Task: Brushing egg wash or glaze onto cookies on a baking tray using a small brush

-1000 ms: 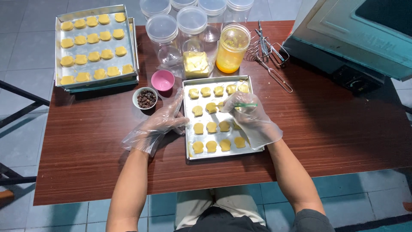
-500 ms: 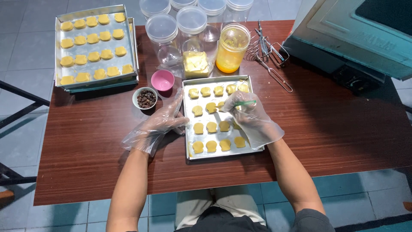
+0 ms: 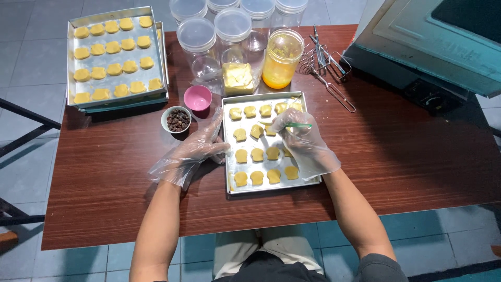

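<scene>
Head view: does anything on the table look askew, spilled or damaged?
Nothing spilled or broken. One oddity: the far baking tray juts past the table's back left corner. On the near tray, the upper cookie rows sit unevenly where the right hand holds a green tool.

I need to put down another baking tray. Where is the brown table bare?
Bare wood lies right of the metal tray of yellow dough pieces, toward the grey oven, and along the near table edge. The back is crowded: clear lidded jars, whisk beaters, a second tray.
</scene>
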